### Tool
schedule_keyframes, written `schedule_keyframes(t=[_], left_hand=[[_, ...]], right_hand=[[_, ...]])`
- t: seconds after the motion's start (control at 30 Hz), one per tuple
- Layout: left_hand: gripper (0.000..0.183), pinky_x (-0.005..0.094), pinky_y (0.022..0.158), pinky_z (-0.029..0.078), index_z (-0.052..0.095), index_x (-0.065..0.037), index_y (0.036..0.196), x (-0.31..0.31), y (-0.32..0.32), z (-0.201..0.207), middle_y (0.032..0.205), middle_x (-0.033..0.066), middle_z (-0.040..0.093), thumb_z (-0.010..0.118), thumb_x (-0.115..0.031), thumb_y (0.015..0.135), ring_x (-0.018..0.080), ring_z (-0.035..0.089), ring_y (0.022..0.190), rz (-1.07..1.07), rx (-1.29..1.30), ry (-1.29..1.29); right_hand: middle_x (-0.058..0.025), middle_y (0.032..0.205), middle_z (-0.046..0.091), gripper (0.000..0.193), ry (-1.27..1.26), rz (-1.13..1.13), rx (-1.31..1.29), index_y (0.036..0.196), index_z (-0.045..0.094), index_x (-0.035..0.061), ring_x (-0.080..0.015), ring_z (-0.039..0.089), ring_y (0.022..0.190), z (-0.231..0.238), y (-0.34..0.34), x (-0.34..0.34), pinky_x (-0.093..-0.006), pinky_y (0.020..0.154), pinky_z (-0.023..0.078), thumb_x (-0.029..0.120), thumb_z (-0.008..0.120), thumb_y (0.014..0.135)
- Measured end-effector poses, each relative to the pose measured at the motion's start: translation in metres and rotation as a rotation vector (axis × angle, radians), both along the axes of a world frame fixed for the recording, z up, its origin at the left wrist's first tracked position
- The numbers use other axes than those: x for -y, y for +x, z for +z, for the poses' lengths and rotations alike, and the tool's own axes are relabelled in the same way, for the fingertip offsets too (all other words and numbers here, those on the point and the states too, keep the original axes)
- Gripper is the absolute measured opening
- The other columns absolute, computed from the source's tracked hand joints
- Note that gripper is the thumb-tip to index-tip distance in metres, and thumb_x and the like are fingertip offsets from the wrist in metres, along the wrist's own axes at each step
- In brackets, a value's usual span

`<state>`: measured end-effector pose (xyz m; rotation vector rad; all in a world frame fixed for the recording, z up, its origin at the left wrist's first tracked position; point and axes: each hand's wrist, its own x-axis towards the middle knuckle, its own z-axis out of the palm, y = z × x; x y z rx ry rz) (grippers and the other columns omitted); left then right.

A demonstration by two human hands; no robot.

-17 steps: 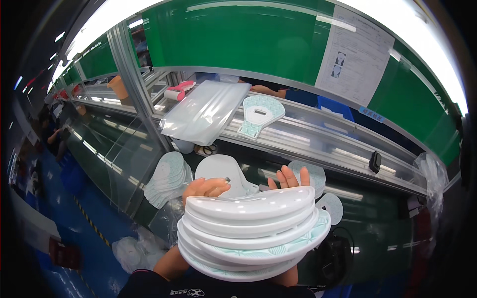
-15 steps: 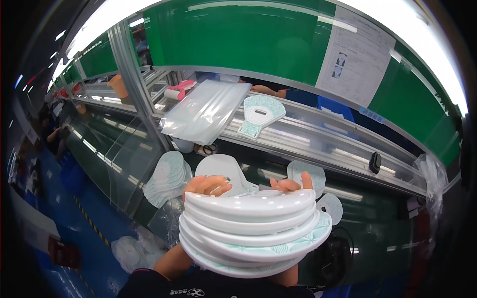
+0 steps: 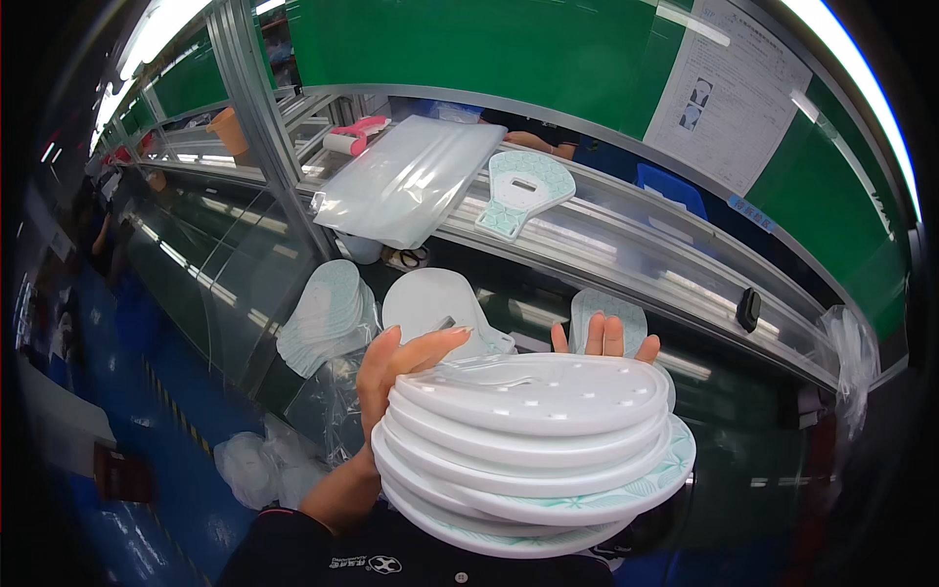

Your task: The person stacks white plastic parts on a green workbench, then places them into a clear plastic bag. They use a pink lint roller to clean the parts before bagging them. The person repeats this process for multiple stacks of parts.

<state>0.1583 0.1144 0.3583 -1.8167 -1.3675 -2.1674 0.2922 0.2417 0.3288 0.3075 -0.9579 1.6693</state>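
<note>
A stack of several rounded white plastic panels [image 3: 528,445], some with teal leaf patterns, is close in front of my chest. My left hand [image 3: 391,367] clasps its left side, fingers curving over the far left edge of the top panel. Fingertips of my right hand [image 3: 606,338] rise behind the far edge; the palm is hidden by the stack. Clear film seems to lie on the top panel's far left part. Beyond the left hand lies a plain white panel [image 3: 421,298], with a small grey piece by my fingertip that I cannot make out.
Patterned panels lie in a fanned pile [image 3: 328,308] at left and another pile [image 3: 616,318] at right. On the metal rail shelf are clear plastic bags [image 3: 411,181], one patterned panel [image 3: 528,191] and a pink-handled roller [image 3: 352,137]. A co-worker's arm [image 3: 543,144] shows behind.
The stack has tipped so its top face shows more, and has moved slightly right. My left hand has come round its left side; more right fingers show. The bench appears higher in view.
</note>
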Motion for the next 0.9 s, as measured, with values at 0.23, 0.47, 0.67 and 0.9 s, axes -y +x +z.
schedule_keyframes(t=[0.23, 0.47, 0.67, 0.9], left_hand=[[0.063, 0.0476, 0.093, 0.042, 0.02, -0.005, 0.132, 0.004, -0.007, 0.014, 0.117, 0.0328, 0.047, 0.059, -0.016, 0.083, 0.0397, 0.052, 0.107, -0.051, -0.136, 0.068], [0.059, 0.0527, 0.094, 0.037, 0.026, -0.004, 0.128, 0.007, -0.005, 0.019, 0.115, 0.0299, 0.05, 0.061, -0.014, 0.082, 0.038, 0.053, 0.106, -0.09, -0.104, -0.018], [0.066, 0.0531, 0.094, 0.037, 0.028, -0.004, 0.128, 0.004, -0.007, 0.017, 0.112, 0.0267, 0.053, 0.067, -0.015, 0.076, 0.0361, 0.054, 0.104, -0.127, -0.126, -0.005], [0.069, 0.053, 0.093, 0.037, 0.029, -0.004, 0.127, 0.004, -0.002, 0.031, 0.112, 0.0246, 0.054, 0.07, -0.015, 0.073, 0.0361, 0.054, 0.103, -0.084, -0.182, 0.035]], right_hand=[[-0.0155, 0.139, 0.031, 0.045, -0.1, 0.123, -0.138, 0.128, 0.043, 0.0312, -0.0277, 0.029, 0.13, 0.007, -0.009, 0.012, -0.0647, 0.103, 0.01, 0.05, 0.027, 0.09], [-0.0136, 0.139, 0.031, 0.048, -0.08, 0.161, -0.148, 0.129, 0.041, 0.0318, -0.027, 0.027, 0.13, 0.003, -0.01, 0.007, -0.0645, 0.103, 0.009, 0.053, 0.024, 0.09], [-0.015, 0.14, 0.03, 0.048, -0.069, 0.183, -0.179, 0.131, 0.039, 0.0305, -0.028, 0.025, 0.132, -0.002, -0.012, 0.006, -0.0653, 0.103, 0.007, 0.051, 0.024, 0.091], [-0.0053, 0.14, 0.034, 0.052, -0.025, 0.236, -0.117, 0.129, 0.039, 0.0358, -0.0187, 0.029, 0.13, -0.009, -0.011, 0.001, -0.0619, 0.105, 0.004, 0.06, 0.02, 0.087]])
